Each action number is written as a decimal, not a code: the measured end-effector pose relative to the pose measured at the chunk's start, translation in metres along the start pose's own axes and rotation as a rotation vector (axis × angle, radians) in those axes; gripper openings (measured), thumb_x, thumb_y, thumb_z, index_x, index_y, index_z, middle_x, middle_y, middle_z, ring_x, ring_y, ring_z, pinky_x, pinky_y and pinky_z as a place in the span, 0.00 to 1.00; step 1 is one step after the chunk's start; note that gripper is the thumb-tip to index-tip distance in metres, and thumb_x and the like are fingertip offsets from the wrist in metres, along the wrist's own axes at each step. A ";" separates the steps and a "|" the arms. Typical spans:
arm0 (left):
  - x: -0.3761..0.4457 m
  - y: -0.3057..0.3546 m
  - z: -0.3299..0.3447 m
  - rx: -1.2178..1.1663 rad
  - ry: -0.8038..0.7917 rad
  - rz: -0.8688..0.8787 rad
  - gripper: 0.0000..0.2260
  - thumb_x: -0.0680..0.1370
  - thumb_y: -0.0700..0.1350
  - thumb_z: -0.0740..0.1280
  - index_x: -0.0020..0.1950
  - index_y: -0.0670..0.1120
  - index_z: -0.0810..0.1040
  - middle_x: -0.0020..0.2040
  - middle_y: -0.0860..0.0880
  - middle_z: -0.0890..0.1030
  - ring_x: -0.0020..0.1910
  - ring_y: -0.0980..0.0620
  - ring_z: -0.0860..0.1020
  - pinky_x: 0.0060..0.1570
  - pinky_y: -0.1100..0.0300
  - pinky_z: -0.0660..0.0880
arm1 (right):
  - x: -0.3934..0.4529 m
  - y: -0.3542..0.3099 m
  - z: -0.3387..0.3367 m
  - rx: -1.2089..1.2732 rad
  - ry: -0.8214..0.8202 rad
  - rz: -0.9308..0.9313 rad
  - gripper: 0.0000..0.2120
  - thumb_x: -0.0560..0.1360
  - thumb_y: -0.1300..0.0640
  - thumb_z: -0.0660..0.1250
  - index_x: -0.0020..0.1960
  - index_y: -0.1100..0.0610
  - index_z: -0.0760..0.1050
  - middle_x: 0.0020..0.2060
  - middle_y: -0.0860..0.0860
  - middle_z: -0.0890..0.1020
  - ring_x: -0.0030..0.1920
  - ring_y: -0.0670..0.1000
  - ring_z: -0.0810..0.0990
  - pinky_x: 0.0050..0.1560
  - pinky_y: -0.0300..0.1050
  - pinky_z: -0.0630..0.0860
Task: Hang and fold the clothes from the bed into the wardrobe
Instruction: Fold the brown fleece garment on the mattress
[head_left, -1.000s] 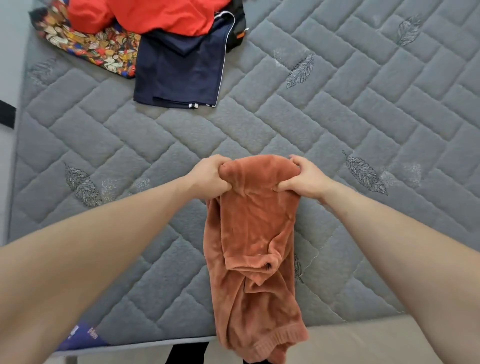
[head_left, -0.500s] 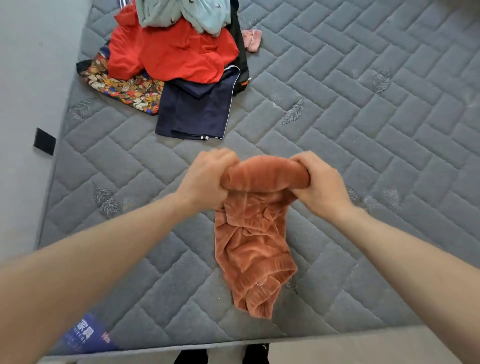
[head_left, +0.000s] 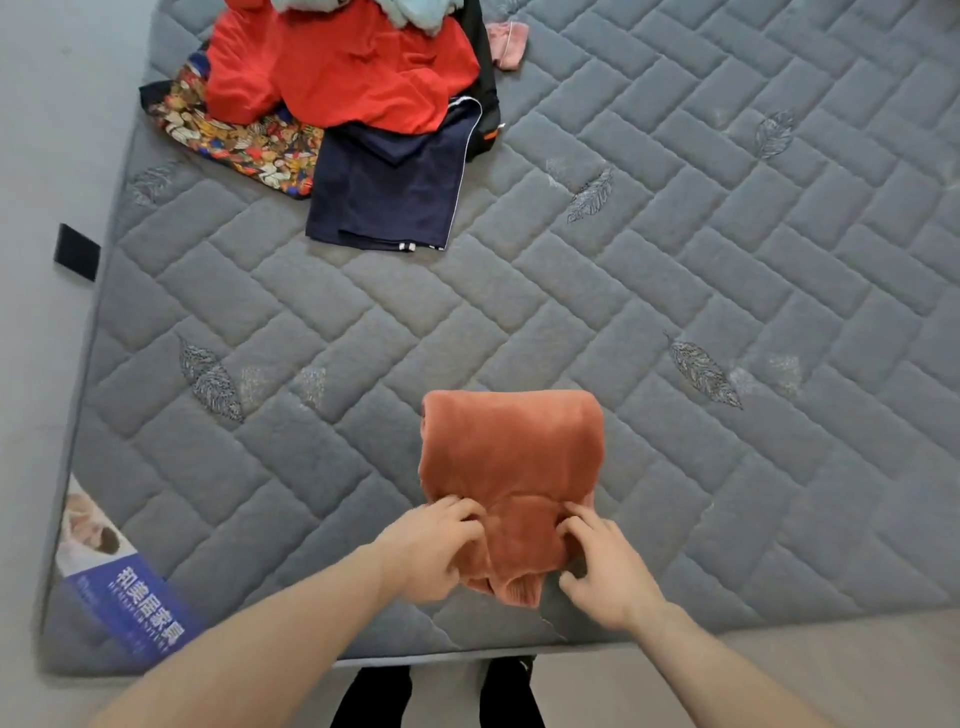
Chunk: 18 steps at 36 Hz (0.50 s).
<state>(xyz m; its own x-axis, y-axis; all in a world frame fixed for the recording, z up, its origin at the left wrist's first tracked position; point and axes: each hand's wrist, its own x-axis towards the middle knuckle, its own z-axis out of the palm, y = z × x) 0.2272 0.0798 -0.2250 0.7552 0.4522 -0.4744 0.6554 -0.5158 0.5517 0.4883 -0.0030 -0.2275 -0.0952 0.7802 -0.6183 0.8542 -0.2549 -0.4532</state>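
Head view: rust-orange fleece garment (head_left: 511, 457) folded on grey quilted bed (head_left: 675, 270), lower centre; left hand (head_left: 434, 545) and right hand (head_left: 605, 566) pinch near edge. Unsorted clothes pile (head_left: 343, 78) upper left; wardrobe unseen.

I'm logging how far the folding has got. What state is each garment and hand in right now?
Rust fleece garment: folded, lying on the mattress.
Left hand: fingers curled, pinching the garment's near edge.
Right hand: fingers bent onto the near edge; grip unclear.
Red garment: crumpled on top of the pile, unfolded.
Navy garment: roughly flat, partly under the red one.
Patterned garment: spread at the bottom of the pile.
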 end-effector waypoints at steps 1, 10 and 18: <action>-0.001 0.003 -0.002 -0.062 0.046 -0.028 0.12 0.72 0.48 0.65 0.54 0.53 0.78 0.61 0.57 0.76 0.58 0.53 0.73 0.57 0.56 0.75 | -0.001 -0.002 0.003 0.106 0.053 0.032 0.16 0.70 0.56 0.70 0.57 0.49 0.75 0.72 0.43 0.70 0.69 0.50 0.71 0.67 0.39 0.67; 0.080 0.005 -0.112 -0.234 0.510 -0.264 0.25 0.66 0.59 0.72 0.60 0.52 0.75 0.59 0.53 0.75 0.60 0.49 0.74 0.61 0.49 0.73 | 0.009 -0.028 0.019 0.845 0.454 0.874 0.53 0.61 0.42 0.83 0.76 0.55 0.60 0.72 0.58 0.64 0.69 0.58 0.70 0.71 0.54 0.66; 0.141 -0.021 -0.125 -0.107 -0.272 -0.488 0.61 0.53 0.72 0.78 0.80 0.56 0.56 0.76 0.50 0.68 0.73 0.46 0.70 0.69 0.53 0.70 | 0.016 -0.057 0.034 1.447 -0.052 1.118 0.64 0.49 0.20 0.73 0.76 0.54 0.63 0.68 0.55 0.76 0.63 0.61 0.77 0.59 0.68 0.74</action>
<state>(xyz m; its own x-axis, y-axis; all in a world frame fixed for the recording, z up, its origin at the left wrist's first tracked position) 0.3194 0.2450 -0.2175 0.3480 0.4086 -0.8438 0.9354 -0.2111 0.2835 0.4204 0.0044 -0.2328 0.1056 -0.0927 -0.9901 -0.5382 -0.8426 0.0214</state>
